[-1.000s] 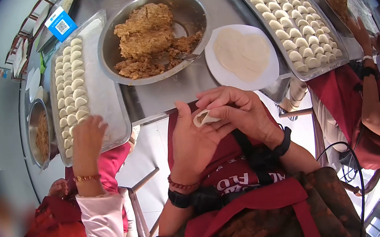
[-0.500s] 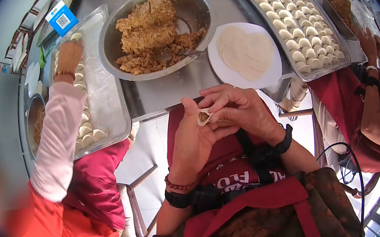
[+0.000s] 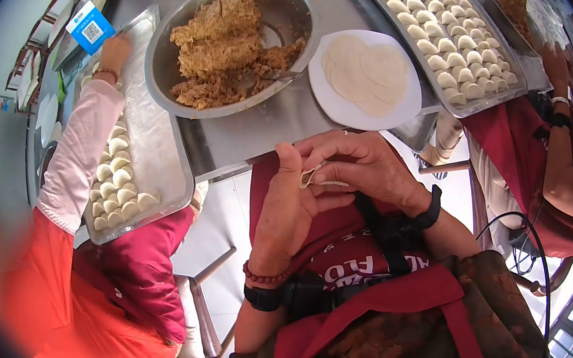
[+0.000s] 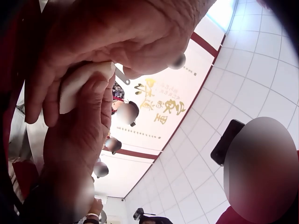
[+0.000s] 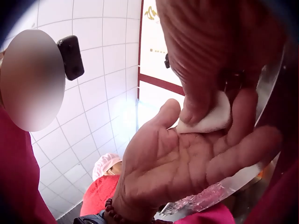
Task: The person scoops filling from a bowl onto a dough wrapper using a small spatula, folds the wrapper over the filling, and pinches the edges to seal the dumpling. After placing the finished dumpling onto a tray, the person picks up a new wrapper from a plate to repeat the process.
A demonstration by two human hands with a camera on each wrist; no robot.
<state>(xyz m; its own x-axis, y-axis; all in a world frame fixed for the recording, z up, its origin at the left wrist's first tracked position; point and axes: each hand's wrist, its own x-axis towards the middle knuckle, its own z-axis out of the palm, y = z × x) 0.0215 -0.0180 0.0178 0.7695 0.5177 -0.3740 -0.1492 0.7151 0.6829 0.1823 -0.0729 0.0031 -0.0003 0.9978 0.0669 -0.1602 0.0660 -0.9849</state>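
Note:
A partly folded dumpling (image 3: 311, 177) is between my two hands, above my lap and just in front of the table edge. My left hand (image 3: 278, 216) lies palm up under it, thumb raised and fingers nearly straight, as the right wrist view shows. With thumb and fingers my right hand (image 3: 368, 168) pinches the wrapper's edge. A narrow gap shows between the wrapper's folds at the left end. Pale dough (image 5: 215, 115) rests across the left fingers in the right wrist view.
Ahead stands a steel bowl (image 3: 160, 87) of brown filling with a utensil handle. Right of it is a white plate (image 3: 404, 109) of round wrappers. Trays of dumplings flank them, the left tray (image 3: 164, 159) under another person's arm (image 3: 95, 124), the right tray (image 3: 462, 111) farther off.
The dumpling's opening, with filling visible half a second ago, has narrowed under my right fingers. The neighbour's hand has reached over the left tray to its far end.

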